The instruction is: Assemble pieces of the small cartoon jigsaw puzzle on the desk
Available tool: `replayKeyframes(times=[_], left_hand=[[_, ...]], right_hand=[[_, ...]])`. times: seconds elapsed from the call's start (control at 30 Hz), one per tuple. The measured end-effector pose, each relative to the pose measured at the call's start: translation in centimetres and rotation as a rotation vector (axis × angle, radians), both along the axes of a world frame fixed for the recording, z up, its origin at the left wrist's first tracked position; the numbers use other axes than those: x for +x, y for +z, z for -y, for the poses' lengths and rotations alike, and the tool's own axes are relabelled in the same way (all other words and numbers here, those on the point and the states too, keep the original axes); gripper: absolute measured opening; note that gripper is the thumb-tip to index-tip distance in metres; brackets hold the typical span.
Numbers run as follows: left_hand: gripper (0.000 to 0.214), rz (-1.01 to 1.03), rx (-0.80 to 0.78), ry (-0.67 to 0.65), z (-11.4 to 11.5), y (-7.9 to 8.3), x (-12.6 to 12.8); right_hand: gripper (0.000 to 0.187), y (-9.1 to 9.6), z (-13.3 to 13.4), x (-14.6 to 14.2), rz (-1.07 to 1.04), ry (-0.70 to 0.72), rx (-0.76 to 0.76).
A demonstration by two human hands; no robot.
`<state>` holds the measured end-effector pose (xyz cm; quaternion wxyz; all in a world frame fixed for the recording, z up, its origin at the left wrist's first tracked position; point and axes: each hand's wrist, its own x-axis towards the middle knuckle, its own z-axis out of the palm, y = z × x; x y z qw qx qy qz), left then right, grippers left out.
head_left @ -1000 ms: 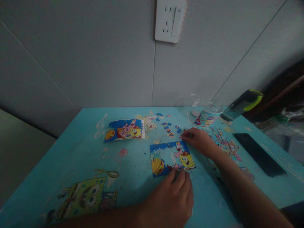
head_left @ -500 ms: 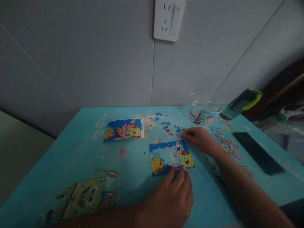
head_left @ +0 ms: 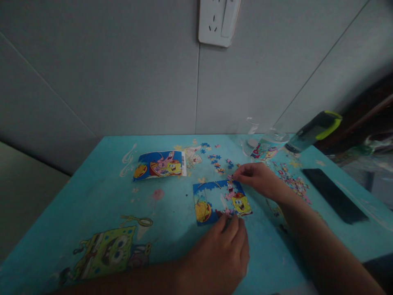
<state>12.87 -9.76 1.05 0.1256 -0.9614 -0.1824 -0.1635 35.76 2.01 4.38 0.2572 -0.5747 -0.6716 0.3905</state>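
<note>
A partly assembled cartoon jigsaw puzzle (head_left: 203, 212) lies on the turquoise table, with an open gap in its middle. My left hand (head_left: 222, 250) is at its lower edge, fingers bent and close together, fingertips against the puzzle. Its thumb side is partly hidden. Over the puzzle's top right corner, my right hand (head_left: 253, 177) pinches a small puzzle piece (head_left: 230, 178) between thumb and forefinger. Just beyond that hand, several loose blue and yellow puzzle pieces (head_left: 217, 164) are scattered. A heap of multicoloured pieces (head_left: 290, 180) lies to the right, partly behind my right forearm.
A picture packet (head_left: 159, 164) lies left of the loose pieces. At the back right stand a clear container (head_left: 267, 148) and a dark bottle with a lime handle (head_left: 313, 131). A flat black object (head_left: 334, 196) lies at the right. A wall with a socket (head_left: 216, 24) closes the far side.
My right hand has moved slightly left to the puzzle's top right corner, and a small piece now shows at its fingertips. My left hand stays at the lower edge. The view has tilted slightly.
</note>
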Motion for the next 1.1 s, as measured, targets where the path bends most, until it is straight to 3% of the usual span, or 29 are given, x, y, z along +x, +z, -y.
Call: replayKeyframes(times=[0.37,0.6,0.73,1.1], left_hand=[[0.044,-0.007,-0.017,-0.003,-0.1,0.1,-0.1],[0.043,-0.011,-0.022,-0.004,0.0,0.3,-0.1],[0.042,-0.009,-0.02,0.003,0.0,0.4,0.0],[0.041,-0.022,-0.035,0.002,0.1,0.3,0.0]], right_hand=[[0.02,-0.1,0.8,-1.0,-0.156,0.134,-0.195],[0.026,0.0,0.8,-1.1,-0.084,0.163,-0.141],[0.022,0.1,0.8,-1.0,-0.056,0.164,-0.089],[0.018,0.1,0.6,-1.0,-0.099,0.048,-0.156]])
